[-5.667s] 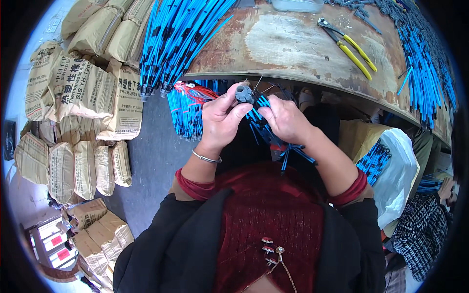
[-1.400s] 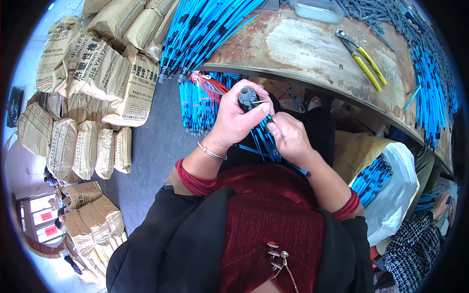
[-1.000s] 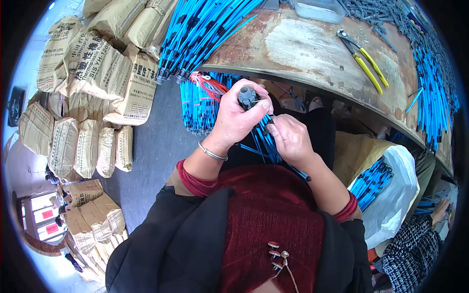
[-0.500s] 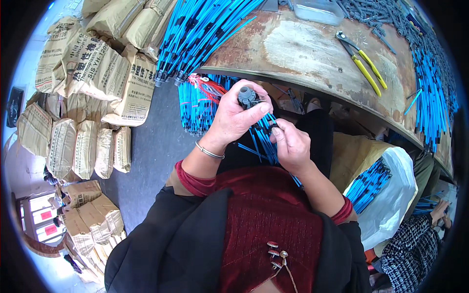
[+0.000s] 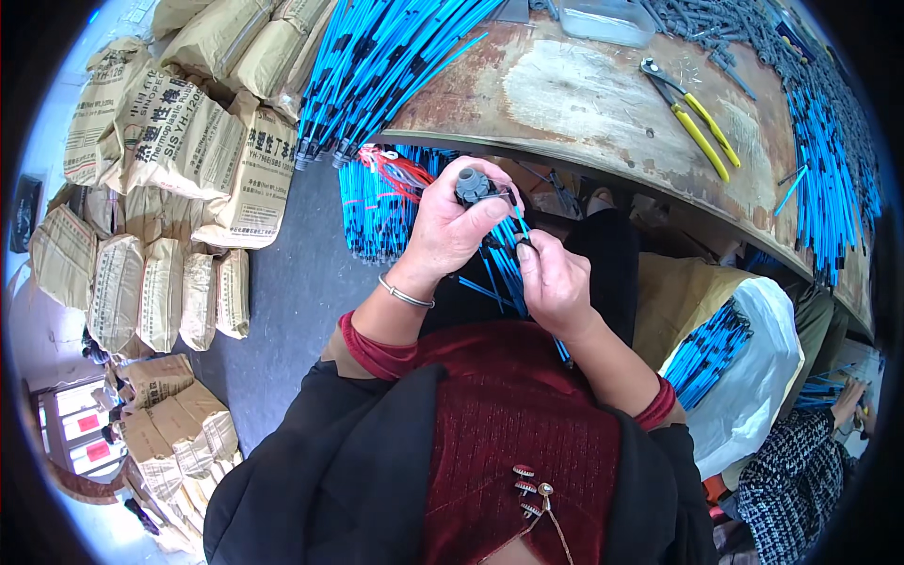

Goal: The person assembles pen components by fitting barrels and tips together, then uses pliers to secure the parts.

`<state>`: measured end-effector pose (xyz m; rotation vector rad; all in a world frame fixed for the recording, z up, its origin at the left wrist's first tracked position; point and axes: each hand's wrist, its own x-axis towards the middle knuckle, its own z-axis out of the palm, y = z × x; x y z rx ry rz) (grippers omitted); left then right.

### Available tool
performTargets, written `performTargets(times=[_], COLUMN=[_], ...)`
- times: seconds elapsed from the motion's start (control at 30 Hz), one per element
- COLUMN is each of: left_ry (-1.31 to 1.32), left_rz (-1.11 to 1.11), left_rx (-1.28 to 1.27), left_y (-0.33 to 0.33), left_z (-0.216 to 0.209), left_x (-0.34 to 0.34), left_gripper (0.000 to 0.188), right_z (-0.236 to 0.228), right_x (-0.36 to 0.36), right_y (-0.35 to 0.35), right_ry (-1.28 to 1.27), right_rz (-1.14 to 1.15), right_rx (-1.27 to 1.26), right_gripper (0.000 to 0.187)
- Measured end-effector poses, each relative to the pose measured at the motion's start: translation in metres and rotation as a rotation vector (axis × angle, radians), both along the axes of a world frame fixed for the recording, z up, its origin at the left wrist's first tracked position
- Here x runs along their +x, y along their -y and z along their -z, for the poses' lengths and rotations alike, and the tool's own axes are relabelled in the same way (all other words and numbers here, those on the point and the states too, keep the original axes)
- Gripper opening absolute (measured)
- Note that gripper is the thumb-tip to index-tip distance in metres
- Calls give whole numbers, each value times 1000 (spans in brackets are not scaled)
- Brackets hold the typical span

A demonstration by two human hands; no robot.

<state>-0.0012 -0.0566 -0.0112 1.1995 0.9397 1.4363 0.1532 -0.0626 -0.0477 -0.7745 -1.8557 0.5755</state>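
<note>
My left hand point(image 5: 450, 226) is closed around a grey ribbed plastic fitting point(image 5: 472, 185), its round open end facing up by the thumb and fingers. Just to the right, my right hand point(image 5: 558, 287) pinches a thin blue tube point(image 5: 524, 223) with a black piece on it, close to the left thumb. The tube's upper end is at the left fingers; whether it sits inside the fitting is hidden. Several more blue tubes with black pieces point(image 5: 503, 273) hang below and between the hands, over my lap.
Beyond my hands stands a worn wooden table point(image 5: 565, 94), bearing yellow-handled pliers point(image 5: 697, 122), a clear plastic tray point(image 5: 607, 21), grey fittings point(image 5: 725, 24) and blue tube bundles point(image 5: 386, 66). An open sack of tubes point(image 5: 777, 339) stands right; stacked paper sacks point(image 5: 179, 122) left. A co-worker's checked sleeve point(image 5: 791, 480) shows lower right.
My right hand has shifted slightly left and down, still pinching the blue tube. My left hand keeps its hold on the grey fitting. The whole view has moved a little.
</note>
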Motion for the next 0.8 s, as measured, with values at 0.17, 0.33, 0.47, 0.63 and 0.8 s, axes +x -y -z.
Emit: performTargets(times=[0.17, 0.33, 0.47, 0.63, 0.8], left_ry=[3, -11, -16, -15, -3], left_rz=[-13, -19, -49, -52, -23], left_rx=[12, 15, 8, 17, 37], left_y=[0, 0, -1, -1, -1], left_z=[-1, -3, -4, -5, -4], left_x=[2, 3, 6, 8, 8], left_gripper=[32, 30, 28, 27, 23], right_z=[2, 3, 1, -3, -9], right_x=[3, 3, 3, 3, 2], right_y=[2, 1, 1, -1, -3], right_ry=[52, 57, 53, 87, 121], right_rz=[-18, -11, 2, 18, 25], right_rx=[2, 62, 53, 131, 220], right_gripper=[15, 15, 16, 16, 17])
